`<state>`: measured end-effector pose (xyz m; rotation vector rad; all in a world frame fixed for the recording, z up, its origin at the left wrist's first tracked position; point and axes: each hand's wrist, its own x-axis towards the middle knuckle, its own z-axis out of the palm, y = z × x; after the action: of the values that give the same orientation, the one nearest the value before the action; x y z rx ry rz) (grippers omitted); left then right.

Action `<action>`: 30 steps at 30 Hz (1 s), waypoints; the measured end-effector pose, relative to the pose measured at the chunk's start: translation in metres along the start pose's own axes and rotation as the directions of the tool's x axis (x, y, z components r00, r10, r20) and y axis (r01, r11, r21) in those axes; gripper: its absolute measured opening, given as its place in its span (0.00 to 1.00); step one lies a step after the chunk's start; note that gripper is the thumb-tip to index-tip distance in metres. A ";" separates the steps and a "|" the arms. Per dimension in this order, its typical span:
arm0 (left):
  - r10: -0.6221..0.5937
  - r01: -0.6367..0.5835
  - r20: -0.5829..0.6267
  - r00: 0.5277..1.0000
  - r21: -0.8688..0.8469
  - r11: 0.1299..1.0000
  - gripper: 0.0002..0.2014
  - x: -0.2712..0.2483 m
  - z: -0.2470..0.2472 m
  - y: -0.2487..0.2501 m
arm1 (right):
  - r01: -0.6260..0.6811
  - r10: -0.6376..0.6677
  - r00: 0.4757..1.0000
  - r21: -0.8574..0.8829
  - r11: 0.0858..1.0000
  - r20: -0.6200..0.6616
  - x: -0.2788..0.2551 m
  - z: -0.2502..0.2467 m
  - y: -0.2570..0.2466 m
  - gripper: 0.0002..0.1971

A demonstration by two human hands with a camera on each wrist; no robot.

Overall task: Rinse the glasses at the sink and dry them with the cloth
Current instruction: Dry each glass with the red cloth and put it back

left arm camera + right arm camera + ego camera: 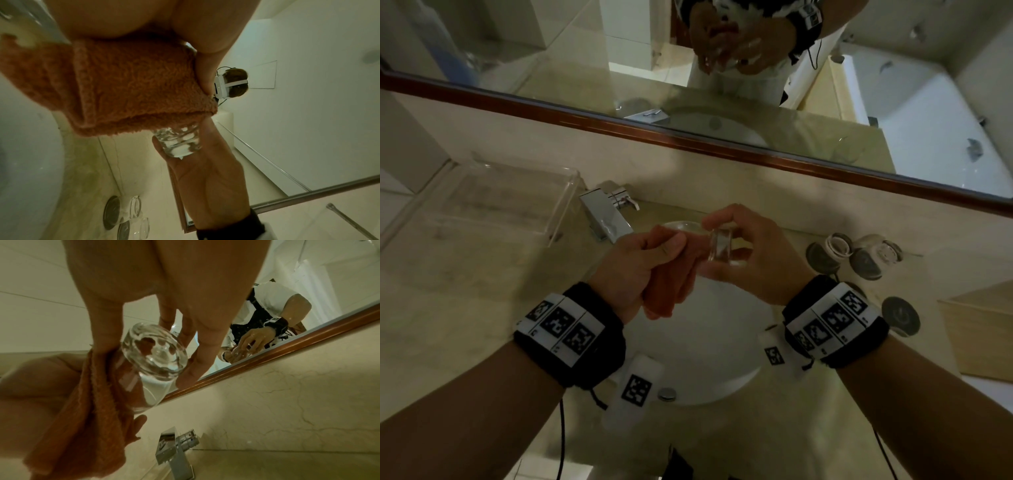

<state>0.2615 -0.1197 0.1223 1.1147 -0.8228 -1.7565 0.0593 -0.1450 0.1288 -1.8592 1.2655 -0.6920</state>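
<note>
Above the white sink my right hand grips a small clear glass lying sideways, thumb and fingers around its thick base. My left hand holds an orange cloth and pushes it into and against the glass's open end; in the left wrist view the cloth covers the glass's mouth, with only the base showing. Two more glasses lie on round coasters on the counter to the right.
A chrome tap stands behind the sink on the left, with no water seen running. A clear acrylic tray sits on the counter at far left. A wood-framed mirror runs along the back wall. A wooden box is at right.
</note>
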 end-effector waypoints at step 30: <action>0.090 -0.089 -0.046 0.995 0.020 0.996 0.25 0.001 0.017 0.016 | -0.204 0.207 0.978 0.272 0.940 0.018 0.002 -0.012 -0.026 0.11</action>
<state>0.2505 -0.1255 0.1423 1.1093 -0.8483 -1.6467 0.0637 -0.1445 0.1573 -1.4786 1.2791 -0.7231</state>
